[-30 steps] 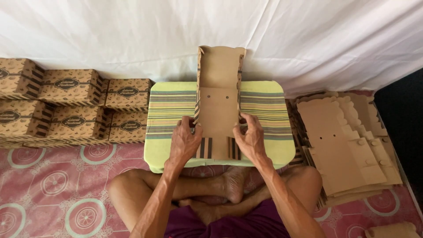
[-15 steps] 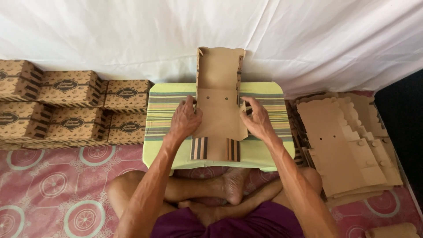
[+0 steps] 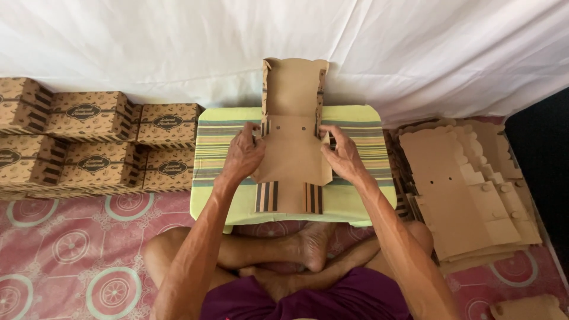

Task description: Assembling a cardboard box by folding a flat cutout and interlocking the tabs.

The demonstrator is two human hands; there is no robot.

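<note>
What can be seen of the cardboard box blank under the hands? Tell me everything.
The box blank is a flat-cut piece of plain brown cardboard, part folded. Its far end stands up against the white cloth with narrow side walls raised. The middle panel lies flat on the striped green cushion and shows small punched holes. The near end has two dark striped flaps. The left hand presses its left edge and the right hand its right edge, fingers on the side flaps.

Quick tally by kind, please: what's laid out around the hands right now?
Finished printed boxes, stacked at left: 6 visible
Box blank being folded: 1
Stack of flat blanks at right: 1, sheets too overlapped to count
Striped cushion: 1
Hands, left hand and right hand: 2
Total: 11
</note>
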